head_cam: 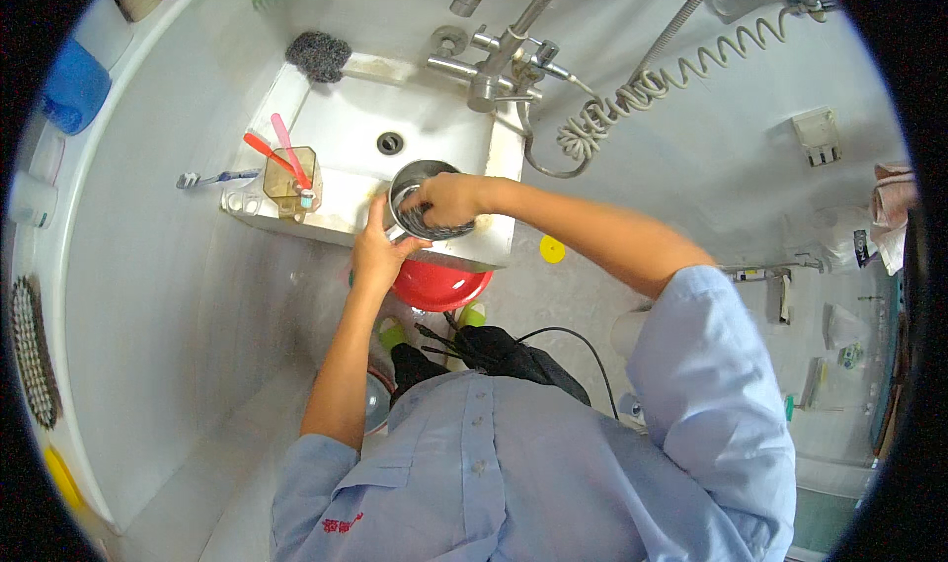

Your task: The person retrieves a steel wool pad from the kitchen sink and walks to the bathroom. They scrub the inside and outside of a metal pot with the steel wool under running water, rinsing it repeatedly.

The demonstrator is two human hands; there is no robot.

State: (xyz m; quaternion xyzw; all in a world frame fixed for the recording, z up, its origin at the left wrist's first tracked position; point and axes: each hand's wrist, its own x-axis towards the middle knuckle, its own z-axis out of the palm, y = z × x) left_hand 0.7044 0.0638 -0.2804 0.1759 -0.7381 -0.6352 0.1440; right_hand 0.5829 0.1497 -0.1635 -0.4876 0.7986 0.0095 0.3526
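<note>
A round metal pot (404, 180) is held over the front edge of the white sink (348, 117), its mouth tilted up towards me. My left hand (378, 251) grips it by the left side, near what looks like its handle. Inside the pot is my right hand (448, 199), fingers bent against the inner wall and slightly blurred. Whether those fingers hold a scrubber or anything else cannot be made out. Behind the pot, the drain (389, 143) shows in the basin floor.
A faucet (485, 80) rises at the sink's back. An amber cup (292, 180) with toothbrushes stands on the left corner, a dark scouring pad (318, 56) at the back left. Below are a red basin (441, 286) and a black cable (585, 343). A coiled hose (629, 99) hangs right.
</note>
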